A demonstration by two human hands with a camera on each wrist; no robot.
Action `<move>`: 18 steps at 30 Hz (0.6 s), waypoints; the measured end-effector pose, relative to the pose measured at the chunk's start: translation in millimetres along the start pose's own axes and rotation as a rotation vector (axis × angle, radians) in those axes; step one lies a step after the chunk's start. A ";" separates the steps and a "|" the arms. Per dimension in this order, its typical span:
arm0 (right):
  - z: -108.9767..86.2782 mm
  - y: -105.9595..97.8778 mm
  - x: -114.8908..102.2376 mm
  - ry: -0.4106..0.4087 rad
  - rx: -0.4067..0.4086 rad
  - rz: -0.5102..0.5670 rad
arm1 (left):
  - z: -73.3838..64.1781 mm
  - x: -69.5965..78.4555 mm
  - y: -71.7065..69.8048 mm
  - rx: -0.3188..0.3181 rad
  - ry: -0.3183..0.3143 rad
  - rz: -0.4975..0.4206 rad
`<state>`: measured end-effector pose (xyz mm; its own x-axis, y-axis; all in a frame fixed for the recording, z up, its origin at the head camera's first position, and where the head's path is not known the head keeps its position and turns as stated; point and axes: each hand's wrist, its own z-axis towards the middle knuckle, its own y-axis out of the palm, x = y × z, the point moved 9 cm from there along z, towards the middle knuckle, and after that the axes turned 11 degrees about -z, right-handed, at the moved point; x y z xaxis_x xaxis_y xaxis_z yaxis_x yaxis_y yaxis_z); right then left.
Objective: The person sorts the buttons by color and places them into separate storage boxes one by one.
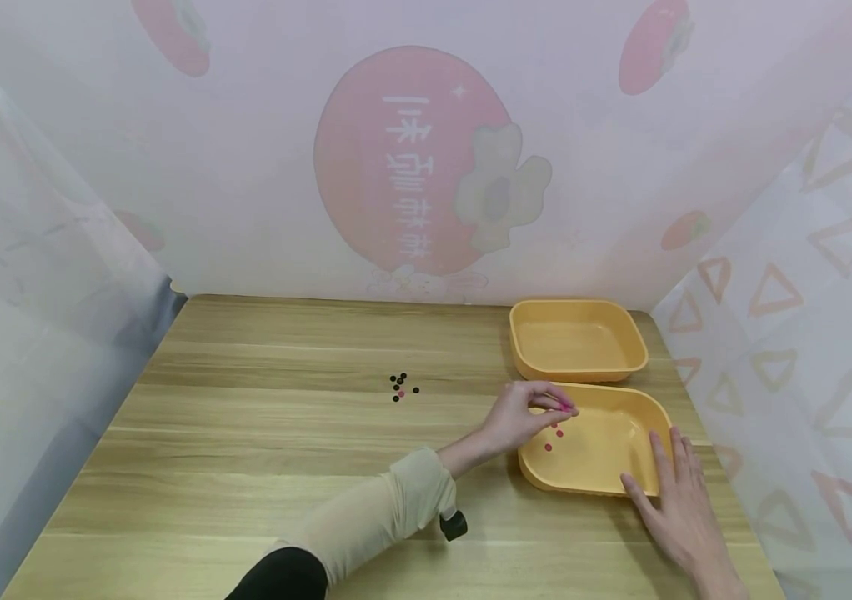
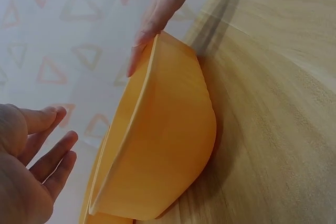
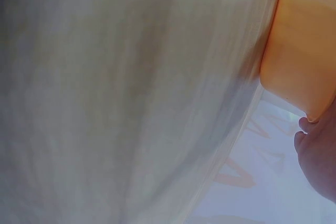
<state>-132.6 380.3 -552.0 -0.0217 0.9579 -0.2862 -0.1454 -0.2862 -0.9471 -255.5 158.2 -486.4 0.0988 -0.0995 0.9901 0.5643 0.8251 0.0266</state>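
Observation:
My left hand is above the left side of the near yellow tray, its thumb and fingertips pinching a small pink piece. In the left wrist view the left hand hovers beside the tray's rim, and the piece is not visible there. Inside the near tray lie a few round pink pieces. My right hand rests on the tray's near right corner with fairly straight fingers; the right wrist view shows only part of that hand against the tray wall.
A second yellow tray stands right behind the near one. Several small black pieces and a pink piece lie on the wooden table left of the trays. Printed cloth hangs at the back and both sides.

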 end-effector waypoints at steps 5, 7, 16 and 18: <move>0.7 0.5 -1.4 0.000 0.003 -0.002 | -1.2 3.9 3.9 -0.027 0.094 0.176; 0.5 0.9 -1.9 0.002 0.001 0.000 | -2.3 5.6 5.5 -0.034 0.125 0.244; 0.1 -0.6 -2.5 -0.004 0.004 0.009 | -4.1 2.3 9.1 -0.052 0.135 0.306; 0.1 -1.1 -2.7 -0.006 0.006 0.014 | -3.9 0.8 9.0 -0.049 0.135 0.328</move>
<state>-132.4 378.1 -550.2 -0.0297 0.9539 -0.2987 -0.1511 -0.2997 -0.9420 -247.2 163.3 -485.9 0.3868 0.0915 0.9176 0.5226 0.7981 -0.2999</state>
